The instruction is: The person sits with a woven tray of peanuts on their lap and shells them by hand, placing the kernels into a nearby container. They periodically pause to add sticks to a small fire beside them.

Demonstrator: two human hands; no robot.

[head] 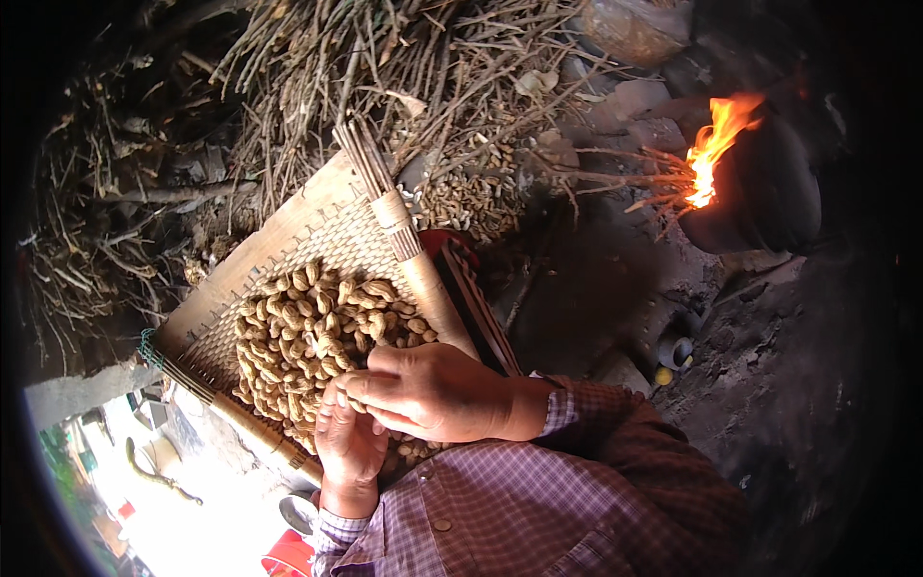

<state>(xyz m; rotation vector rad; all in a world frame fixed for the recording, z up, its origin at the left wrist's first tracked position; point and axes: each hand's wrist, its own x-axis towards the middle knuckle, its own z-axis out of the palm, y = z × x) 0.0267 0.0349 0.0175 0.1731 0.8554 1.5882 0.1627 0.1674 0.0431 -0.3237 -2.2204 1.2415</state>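
Observation:
My left hand (351, 446) and my right hand (436, 397) meet over the near edge of a pile of unshelled peanuts (292, 346). Between their fingertips is a peanut (355, 404), mostly covered by the fingers. The pile lies in a woven wicker winnowing basket (335, 231) with a flat wooden board along its far left edge and bound-stick rims. Some peanuts and loose kernels lie close beside my right hand, and a few more show under its wrist, against the checked shirt.
Flames (714, 155) rise from burning sticks beside a dark, round pot (779, 187) at the right. Dry brushwood (404, 58) is heaped beyond the basket, with peanut shells (469, 198) on the ground. A red plastic container (290, 554) stands at the lower left; a small yellow object (663, 376) lies at the right.

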